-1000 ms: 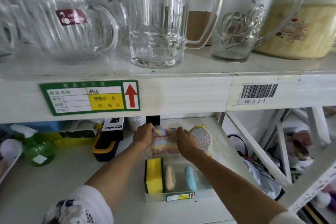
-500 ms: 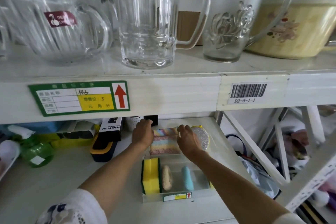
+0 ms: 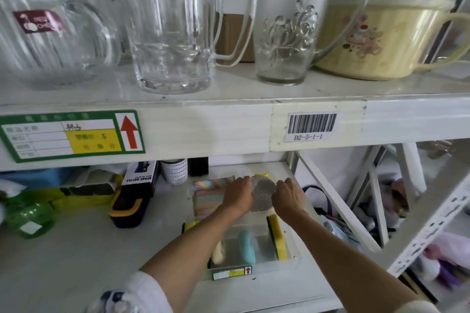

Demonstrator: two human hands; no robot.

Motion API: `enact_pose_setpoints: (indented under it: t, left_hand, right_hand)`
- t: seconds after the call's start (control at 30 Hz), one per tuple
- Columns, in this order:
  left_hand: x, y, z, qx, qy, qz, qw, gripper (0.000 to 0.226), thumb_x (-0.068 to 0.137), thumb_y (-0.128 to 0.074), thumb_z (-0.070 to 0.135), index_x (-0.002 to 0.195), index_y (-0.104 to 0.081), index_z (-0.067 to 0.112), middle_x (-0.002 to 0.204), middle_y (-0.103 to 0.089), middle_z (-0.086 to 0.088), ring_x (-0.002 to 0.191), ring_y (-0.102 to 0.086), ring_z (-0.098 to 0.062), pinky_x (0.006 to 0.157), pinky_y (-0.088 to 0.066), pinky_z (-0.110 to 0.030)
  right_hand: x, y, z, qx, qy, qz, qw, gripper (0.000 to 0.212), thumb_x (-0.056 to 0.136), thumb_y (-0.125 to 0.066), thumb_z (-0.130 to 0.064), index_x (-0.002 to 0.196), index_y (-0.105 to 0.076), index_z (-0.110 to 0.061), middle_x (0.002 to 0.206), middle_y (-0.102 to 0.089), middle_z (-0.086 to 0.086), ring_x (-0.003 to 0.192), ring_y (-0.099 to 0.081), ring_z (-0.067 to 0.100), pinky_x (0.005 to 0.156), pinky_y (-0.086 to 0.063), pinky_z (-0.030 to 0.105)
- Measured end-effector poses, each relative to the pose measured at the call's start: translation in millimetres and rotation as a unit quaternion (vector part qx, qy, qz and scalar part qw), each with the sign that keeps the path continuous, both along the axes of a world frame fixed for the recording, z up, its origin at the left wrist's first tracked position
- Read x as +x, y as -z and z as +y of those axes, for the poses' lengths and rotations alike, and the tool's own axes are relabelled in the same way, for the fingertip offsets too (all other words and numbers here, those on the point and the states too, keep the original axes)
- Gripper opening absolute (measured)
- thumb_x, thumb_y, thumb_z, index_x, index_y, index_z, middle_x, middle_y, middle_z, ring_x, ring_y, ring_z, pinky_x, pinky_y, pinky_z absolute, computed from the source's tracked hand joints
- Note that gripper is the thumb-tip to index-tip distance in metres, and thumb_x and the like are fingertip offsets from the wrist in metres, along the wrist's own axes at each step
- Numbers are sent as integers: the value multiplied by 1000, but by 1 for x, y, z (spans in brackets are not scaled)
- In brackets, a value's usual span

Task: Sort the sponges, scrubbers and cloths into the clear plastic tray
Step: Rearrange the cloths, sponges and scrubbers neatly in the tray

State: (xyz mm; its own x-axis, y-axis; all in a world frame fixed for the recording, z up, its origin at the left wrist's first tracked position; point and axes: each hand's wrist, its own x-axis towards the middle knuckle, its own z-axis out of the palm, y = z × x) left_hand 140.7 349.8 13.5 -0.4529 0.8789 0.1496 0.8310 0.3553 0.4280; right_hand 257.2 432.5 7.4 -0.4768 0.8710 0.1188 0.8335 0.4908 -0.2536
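Observation:
A clear plastic tray point(image 3: 254, 270) sits on the lower shelf. Standing in it are a beige scrubber point(image 3: 218, 253), a blue scrubber point(image 3: 246, 246) and a yellow-and-green sponge point(image 3: 277, 237). Another yellow sponge point(image 3: 190, 225) peeks out at the left, mostly hidden by my forearm. A rainbow-striped cloth point(image 3: 207, 195) lies flat at the tray's back left. Beside it is a round silver scrubber point(image 3: 263, 194) with a yellow backing. My left hand point(image 3: 239, 195) pinches its left edge and my right hand point(image 3: 288, 195) pinches its right edge.
The upper shelf edge point(image 3: 203, 132) hangs low over the work area and carries glass mugs point(image 3: 173, 33) and a yellow bowl point(image 3: 381, 38). Left of the tray stand a spray bottle box point(image 3: 138, 180), a black-and-yellow item point(image 3: 127, 208) and a green bottle point(image 3: 30, 218). A roll point(image 3: 175, 171) stands behind.
Both hands left the rainbow cloth, which now lies flat, and moved right to take hold of the silver scrubber. The view also shifted.

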Motion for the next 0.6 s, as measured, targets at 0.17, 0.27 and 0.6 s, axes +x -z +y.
enact_pose_setpoints:
  t: [0.17,0.27,0.6]
  left_hand:
    - [7,3,0,-10,-17,-14,1000,36,89,-45,4,124,-53,1,122,-62,-22,113,-58,-37,90,-46,-40]
    - [10,1,-2,-11,-13,-16,1000,42,90,-45,3,132,-49,3,128,-60,-21,118,-56,-35,94,-44,-37]
    - [-3,-11,-13,93,-29,-77,992,28,90,-48,5,115,-60,7,116,-67,-12,108,-61,-29,87,-49,-35]
  right_hand:
    - [-6,-1,2,-14,-14,3,1000,30,90,-44,-9,117,-59,-8,119,-53,13,107,-57,33,88,-44,40]
    - [-7,-1,4,-10,-20,13,1000,31,89,-44,-9,117,-59,-9,119,-53,13,105,-58,33,88,-45,41]
    - [3,-3,2,2,-5,38,999,28,93,-41,-10,117,-56,-8,120,-53,13,106,-58,34,88,-44,42]
